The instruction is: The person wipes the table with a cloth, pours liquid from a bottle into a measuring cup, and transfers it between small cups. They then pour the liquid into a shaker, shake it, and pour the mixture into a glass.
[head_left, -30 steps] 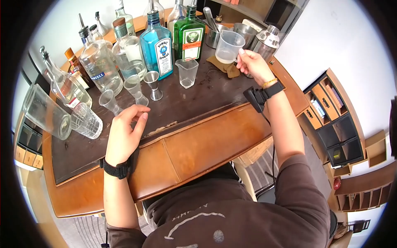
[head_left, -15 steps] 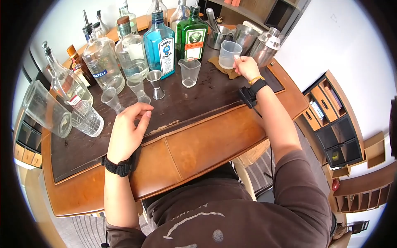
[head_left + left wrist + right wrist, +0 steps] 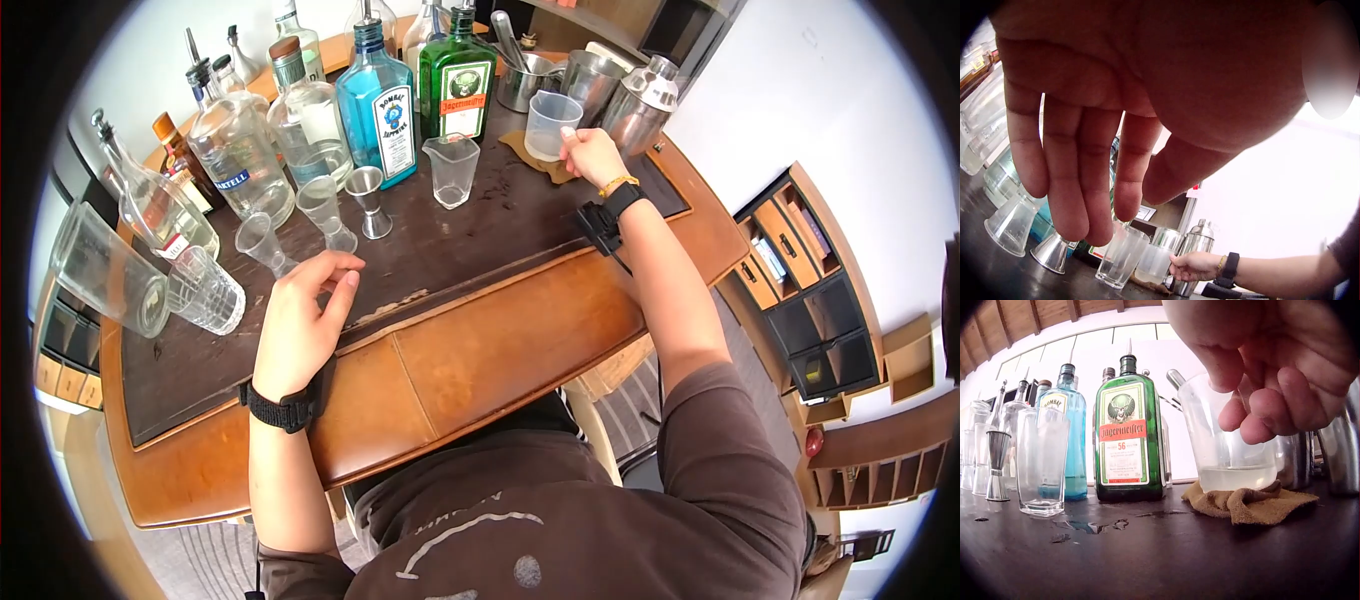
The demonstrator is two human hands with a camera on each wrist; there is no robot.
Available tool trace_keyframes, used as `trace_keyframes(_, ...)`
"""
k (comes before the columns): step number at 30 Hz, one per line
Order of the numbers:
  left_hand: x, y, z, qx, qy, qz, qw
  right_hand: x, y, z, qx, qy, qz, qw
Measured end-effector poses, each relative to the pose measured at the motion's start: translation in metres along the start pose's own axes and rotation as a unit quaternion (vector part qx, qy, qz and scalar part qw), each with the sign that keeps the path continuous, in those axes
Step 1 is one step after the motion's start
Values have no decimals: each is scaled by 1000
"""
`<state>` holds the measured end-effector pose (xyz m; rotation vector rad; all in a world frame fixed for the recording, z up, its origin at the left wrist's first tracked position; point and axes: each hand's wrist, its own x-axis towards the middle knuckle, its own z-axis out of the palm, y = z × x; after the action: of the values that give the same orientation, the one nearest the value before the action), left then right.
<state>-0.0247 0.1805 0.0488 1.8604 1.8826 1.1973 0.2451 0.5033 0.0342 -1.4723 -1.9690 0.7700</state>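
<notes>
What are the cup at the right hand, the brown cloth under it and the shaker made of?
The cup looks like clear, slightly cloudy plastic: its walls show things behind them hazily, though glass isn't ruled out. The cloth looks like matt, suede-like fabric or leather, judging by its limp folds. The shaker seems polished metal, probably steel, from its silvery shine.

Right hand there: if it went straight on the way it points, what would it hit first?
The right hand would first meet the clear cup it grips; behind that, probably the steel pot, though depth is unclear.
</notes>
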Motion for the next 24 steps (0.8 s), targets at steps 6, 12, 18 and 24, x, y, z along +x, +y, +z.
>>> trace_keyframes(6,0,2,-1,-10,-3,-13,1000,-2,5,2,17,8,0,1000)
trace_keyframes(12,-1,4,-1,-15,-1,-4,1000,-20,4,-22,48,48,-75,995)
trace_keyframes(18,-1,2,0,-5,1,7,1000,-87,-18,-100,137,23,-88,986)
trace_keyframes(24,-2,2,0,-10,0,1,1000,-116,37,-150,116,-16,-10,993)
